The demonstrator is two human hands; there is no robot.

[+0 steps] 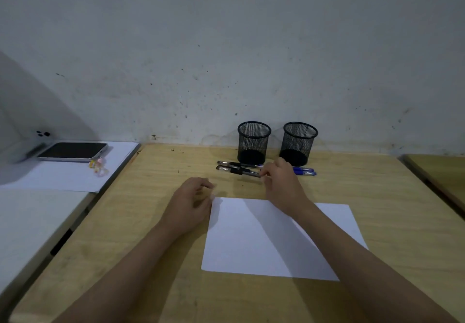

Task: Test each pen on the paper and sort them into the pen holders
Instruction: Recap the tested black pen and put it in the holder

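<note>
Right hand pinches a black pen (light, stiff, likely slick; grip mid-barrel), left hand loosely curled, empty.

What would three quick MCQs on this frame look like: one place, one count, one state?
1. Where do the pens lie?
A. Inside a holder
B. On the desk just in front of the holders
C. On the paper

2. How many mesh pen holders stand by the wall?
A. One
B. Two
C. Three

3. What state is the paper in?
A. Blank, flat on the desk
B. Crumpled
C. Covered in scribbles

Answers:
1. B: they lie flat before the left holder and right holder, with the right hand reaching their ends.
2. B: two black mesh cups stand side by side.
3. A: no marks show; the left hand rests at its corner.
</note>
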